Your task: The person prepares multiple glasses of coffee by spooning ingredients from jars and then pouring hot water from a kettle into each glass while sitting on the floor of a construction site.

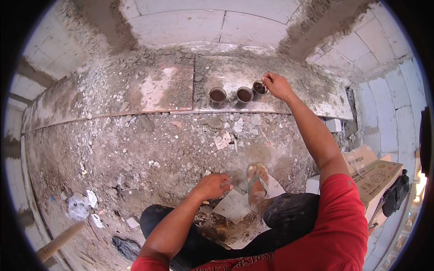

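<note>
Three glass mugs of dark brown drink stand in a row on the board's front part: a left mug (217,103), a middle mug (242,103) with its handle toward the near left, and a right mug (258,95) close beside it. My right hand (277,86) reaches out to the right mug. Its thumb and fingers are pinched together at the rim; what lies between them is too small to make out. My left hand (211,186) hangs over my left knee, holding nothing, its fingers loosely bent and apart from the thumb.
The mugs' dusty board (312,101) lies against a pale block wall (253,29). Rubble covers the ground (149,153). My sandalled foot (257,180) is beside a broken tile (231,205). A cardboard box (379,180) stands right; a plastic bag (79,206) and wooden pole (61,241) lie left.
</note>
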`<state>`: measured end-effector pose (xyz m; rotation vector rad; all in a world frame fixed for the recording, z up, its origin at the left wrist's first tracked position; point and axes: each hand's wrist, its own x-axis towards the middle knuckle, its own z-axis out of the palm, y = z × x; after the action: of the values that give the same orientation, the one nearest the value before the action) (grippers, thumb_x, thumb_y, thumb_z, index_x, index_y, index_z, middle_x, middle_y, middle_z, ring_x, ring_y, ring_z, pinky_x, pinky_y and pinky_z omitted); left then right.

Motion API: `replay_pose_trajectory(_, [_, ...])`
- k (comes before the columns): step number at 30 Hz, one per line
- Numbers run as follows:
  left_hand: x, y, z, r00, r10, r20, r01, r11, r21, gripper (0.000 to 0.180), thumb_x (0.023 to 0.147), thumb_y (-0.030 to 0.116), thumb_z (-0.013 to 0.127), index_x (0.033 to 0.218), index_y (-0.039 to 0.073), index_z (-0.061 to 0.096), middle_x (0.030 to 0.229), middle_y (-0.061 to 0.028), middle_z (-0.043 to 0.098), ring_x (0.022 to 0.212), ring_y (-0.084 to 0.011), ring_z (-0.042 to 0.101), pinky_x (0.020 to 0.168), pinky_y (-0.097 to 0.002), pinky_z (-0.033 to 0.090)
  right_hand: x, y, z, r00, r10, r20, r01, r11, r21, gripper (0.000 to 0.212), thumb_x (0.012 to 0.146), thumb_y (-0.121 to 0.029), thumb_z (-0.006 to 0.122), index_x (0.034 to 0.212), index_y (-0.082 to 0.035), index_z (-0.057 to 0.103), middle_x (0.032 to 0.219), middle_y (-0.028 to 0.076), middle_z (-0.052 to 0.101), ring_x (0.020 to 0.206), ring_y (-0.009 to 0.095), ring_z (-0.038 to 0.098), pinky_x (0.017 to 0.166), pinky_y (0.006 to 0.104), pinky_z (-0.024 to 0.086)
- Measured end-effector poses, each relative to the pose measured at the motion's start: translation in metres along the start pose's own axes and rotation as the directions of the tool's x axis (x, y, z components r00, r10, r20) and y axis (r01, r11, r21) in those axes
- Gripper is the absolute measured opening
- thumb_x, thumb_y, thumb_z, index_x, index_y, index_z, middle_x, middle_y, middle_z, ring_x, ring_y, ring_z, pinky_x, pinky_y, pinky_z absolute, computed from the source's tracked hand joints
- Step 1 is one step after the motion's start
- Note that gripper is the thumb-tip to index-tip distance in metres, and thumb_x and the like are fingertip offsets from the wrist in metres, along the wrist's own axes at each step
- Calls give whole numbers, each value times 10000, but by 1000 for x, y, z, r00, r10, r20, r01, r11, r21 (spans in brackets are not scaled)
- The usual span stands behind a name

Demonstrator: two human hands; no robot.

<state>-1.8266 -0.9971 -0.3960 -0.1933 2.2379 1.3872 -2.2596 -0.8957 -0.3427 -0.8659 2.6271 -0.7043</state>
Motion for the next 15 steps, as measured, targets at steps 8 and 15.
replay_pose_trajectory(8, [0, 3, 0, 999, 20, -26, -20, 1000, 9, 432, 916, 401, 694, 1163, 47, 675, 1115, -168, 712, 1069, -360, 665, 918, -443, 519, 15, 29, 9, 977, -56, -205, -26, 925, -379, 304, 1010, -314, 566, 1045, -33, 677, 826, 82, 746, 735, 184, 711, 690, 362, 546])
replay_pose_trajectory(15, [-3, -1, -1, 1000, -27, 8, 27, 998, 48, 449, 923, 433, 679, 1212, 88, 673, 1165, -130, 713, 1093, -323, 670, 922, -431, 526, 13, 24, -18, 900, 421, -114, -358, 862, 360, 318, 978, -315, 592, 950, -16, 695, 759, 102, 739, 639, 177, 692, 633, 340, 550])
